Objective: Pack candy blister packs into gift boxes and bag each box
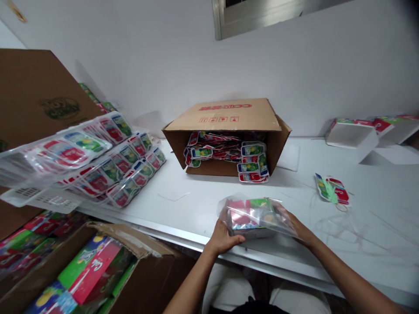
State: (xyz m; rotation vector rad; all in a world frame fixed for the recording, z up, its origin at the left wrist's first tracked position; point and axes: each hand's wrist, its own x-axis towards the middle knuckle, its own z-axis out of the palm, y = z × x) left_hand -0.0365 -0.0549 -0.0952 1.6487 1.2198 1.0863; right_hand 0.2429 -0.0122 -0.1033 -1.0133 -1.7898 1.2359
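Both my hands hold a clear plastic bag [258, 216] with a stack of red and green printed cards inside, resting on the white table [183, 205] near its front edge. My left hand [222, 237] grips the bag's left end, thumb on top. My right hand [299, 229] is on the bag's right end, partly hidden behind the plastic. Beyond it, a cardboard box [229, 120] lies on its side, and several loose cards [252, 168] spill from its open mouth.
Bagged card stacks [131, 168] lie in rows at the table's left, under a tilted clear pack [62, 150]. A large brown carton [29, 96] stands far left. An open box of colourful packs [85, 270] sits below. A loose card [332, 189] and white trays [353, 133] lie right.
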